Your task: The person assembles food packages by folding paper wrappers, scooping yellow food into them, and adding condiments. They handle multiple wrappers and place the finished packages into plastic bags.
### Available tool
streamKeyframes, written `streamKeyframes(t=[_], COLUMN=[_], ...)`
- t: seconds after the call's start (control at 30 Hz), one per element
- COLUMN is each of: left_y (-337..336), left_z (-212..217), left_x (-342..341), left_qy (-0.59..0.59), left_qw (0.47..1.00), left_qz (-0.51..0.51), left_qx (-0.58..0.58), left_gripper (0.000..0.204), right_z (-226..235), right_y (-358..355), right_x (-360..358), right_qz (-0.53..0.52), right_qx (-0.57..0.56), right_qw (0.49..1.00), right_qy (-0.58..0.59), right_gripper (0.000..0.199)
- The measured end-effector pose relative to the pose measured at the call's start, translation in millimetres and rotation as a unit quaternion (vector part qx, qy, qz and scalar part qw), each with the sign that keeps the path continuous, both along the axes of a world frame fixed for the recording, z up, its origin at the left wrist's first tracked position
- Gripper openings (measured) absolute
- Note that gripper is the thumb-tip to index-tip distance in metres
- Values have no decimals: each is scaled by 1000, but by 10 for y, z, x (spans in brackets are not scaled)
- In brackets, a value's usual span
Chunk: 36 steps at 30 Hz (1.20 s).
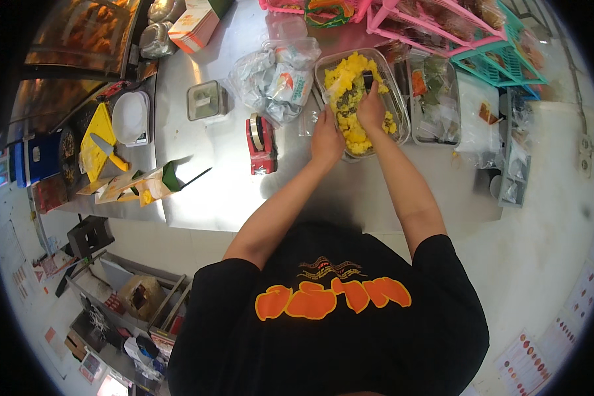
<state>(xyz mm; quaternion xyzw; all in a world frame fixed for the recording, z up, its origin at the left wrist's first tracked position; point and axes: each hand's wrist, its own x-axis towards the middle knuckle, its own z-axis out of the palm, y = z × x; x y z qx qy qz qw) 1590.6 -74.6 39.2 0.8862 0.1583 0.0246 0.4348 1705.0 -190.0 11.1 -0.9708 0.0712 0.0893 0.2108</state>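
Note:
A clear rectangular container (401, 105) holds lumpy yellow food (354, 68) with darker greenish bits in its middle. My left hand (327, 140) grips the container's left side, fingers along the rim. Over the food, my right hand (371, 113) is closed around a tool with a dark end (367, 77); the rest of the tool is hidden, so its kind does not show. Left of the container lies a bundle of thin plastic bags (280, 82). A red tape dispenser (262, 148) stands on the steel table (204, 171) nearer to me.
Right of the container sits another clear tub (435, 99) with green and orange contents. Pink baskets (429, 26) and a teal basket (501, 63) stand behind. At left are a small lidded box (206, 100), white trays (131, 117) and a yellow-handled knife (109, 150) on a yellow board (96, 138).

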Motion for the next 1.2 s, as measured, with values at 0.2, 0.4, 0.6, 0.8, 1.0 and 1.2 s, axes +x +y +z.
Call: streamKeyframes(t=[0.2, 0.4, 0.6, 0.8, 1.0, 1.2], left_y=[-4, 87, 168, 183, 180, 252], left_z=[6, 24, 59, -43, -13, -59], left_x=[45, 91, 57, 24, 30, 25], left_qy=[1, 29, 22, 30, 47, 19], left_qw=[1000, 998, 996, 996, 996, 992], left_qz=[-17, -49, -56, -49, -52, -60], left_qx=[25, 0, -62, -69, -60, -108], left_gripper=[66, 68, 70, 67, 65, 67], right_z=[149, 279, 552, 804, 520, 495], right_y=[-362, -631, -236, -428, -568, -156], right_x=[101, -32, -265, -409, -328, -703], right_qz=[269, 327, 251, 417, 257, 251], right_qx=[-63, -65, -120, -137, -160, -110], right_qw=[961, 940, 951, 886, 947, 953], right_qy=[28, 69, 134, 148, 107, 131], right_gripper=[56, 56, 53, 52, 53, 54])
